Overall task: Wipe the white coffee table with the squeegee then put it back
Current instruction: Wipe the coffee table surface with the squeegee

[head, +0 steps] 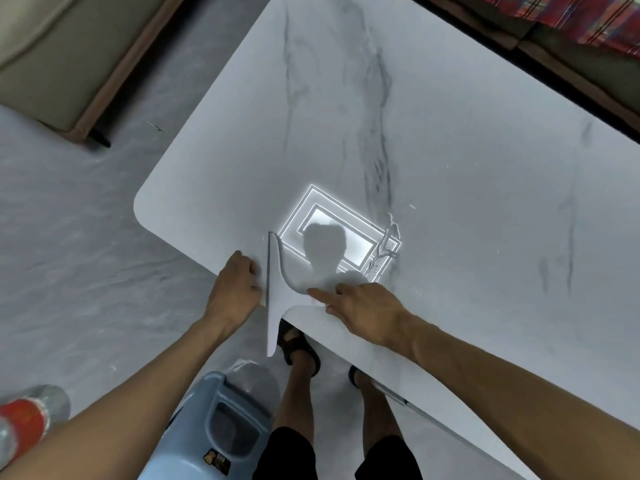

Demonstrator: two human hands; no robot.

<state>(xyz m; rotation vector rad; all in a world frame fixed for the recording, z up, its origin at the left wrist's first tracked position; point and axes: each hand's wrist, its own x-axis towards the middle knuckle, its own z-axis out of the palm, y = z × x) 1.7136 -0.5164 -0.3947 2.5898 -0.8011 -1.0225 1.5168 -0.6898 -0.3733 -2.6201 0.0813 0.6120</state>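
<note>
The white marble coffee table [450,150] fills the middle and right of the view. A white T-shaped squeegee [277,292] with a grey blade lies at the table's near edge, and its lower end hangs over the floor. My right hand [363,310] grips the squeegee's handle, index finger stretched along it. My left hand [233,289] rests on the table's edge just left of the blade, fingers curled, with nothing visible in it. A small streak of water [384,251] lies on the tabletop to the right of the squeegee.
A light-blue plastic bin [211,431] stands on the floor below my left arm. My sandalled feet [299,344] are by the table's edge. A beige sofa [62,57] is at the top left. A seat with a red cloth [571,19] is at the top right. A red-and-silver bottle [27,417] sits at the bottom left.
</note>
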